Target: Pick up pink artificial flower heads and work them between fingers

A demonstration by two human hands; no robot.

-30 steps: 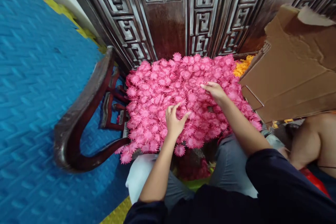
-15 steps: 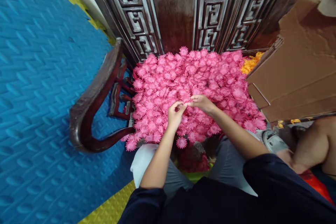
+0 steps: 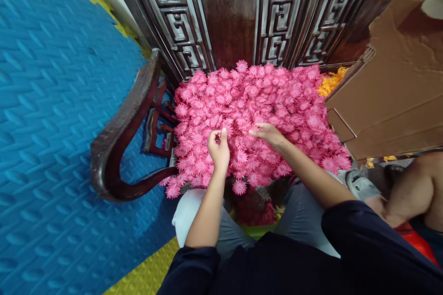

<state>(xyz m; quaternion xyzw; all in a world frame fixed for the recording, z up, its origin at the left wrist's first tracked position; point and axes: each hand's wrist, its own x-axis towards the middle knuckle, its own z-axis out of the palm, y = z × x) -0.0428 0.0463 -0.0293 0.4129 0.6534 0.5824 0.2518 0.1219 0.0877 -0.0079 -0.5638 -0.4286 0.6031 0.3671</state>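
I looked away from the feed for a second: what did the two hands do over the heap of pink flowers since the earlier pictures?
The left hand drew back leftward from the right hand, its fingers now curled shut, whether on a flower cannot be told. Half a second ago their fingertips met; before that both lay spread apart on the heap of pink paper flowers. The heap, dark carved wooden chair and brown cardboard box stayed put.
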